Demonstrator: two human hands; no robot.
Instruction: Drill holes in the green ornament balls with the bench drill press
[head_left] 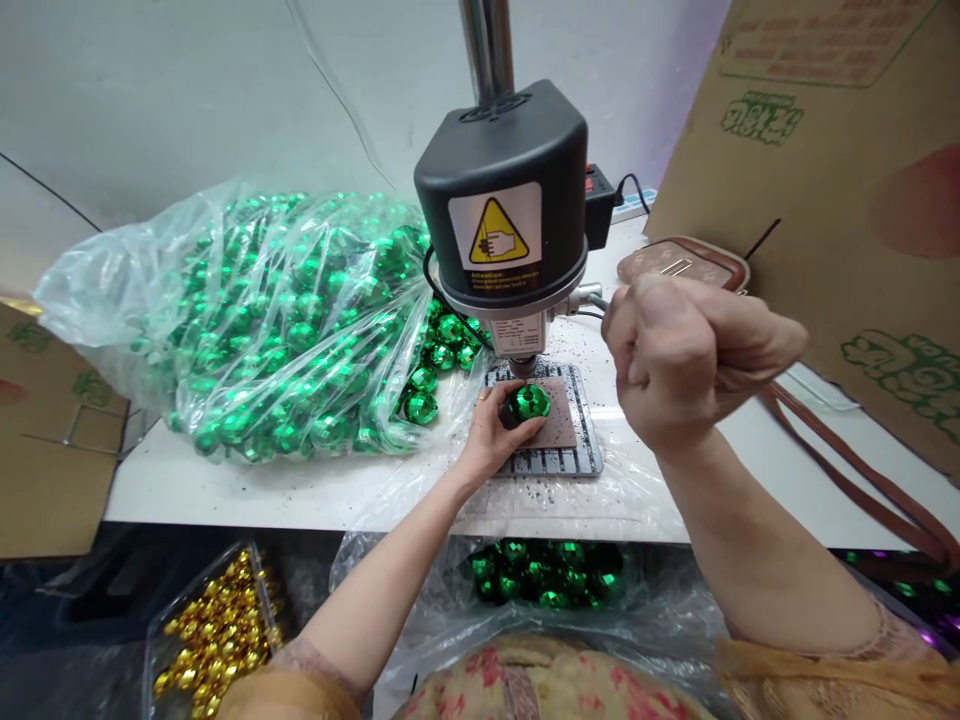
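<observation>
My left hand (495, 425) curls round a shiny green faceted ball (533, 401), holding it on a brown square pad (559, 425) on the slotted metal base plate (589, 450). Right above the ball is the chuck (526, 367) of a black bench drill press (502, 200); whether the bit touches the ball I cannot tell. My right hand (675, 350) is raised in a closed fist at the right of the machine. A metal lever (592, 300) runs from the drill's side towards this fist, its end hidden by the fingers.
A clear plastic bag (135, 270) full of green balls lies left of the drill, with loose green balls (421, 405) at its mouth. Below the table edge, more green balls (547, 575) sit in plastic, beside a bin of gold balls (217, 630). Cardboard (840, 200) and a brown strapped bag (720, 255) stand right.
</observation>
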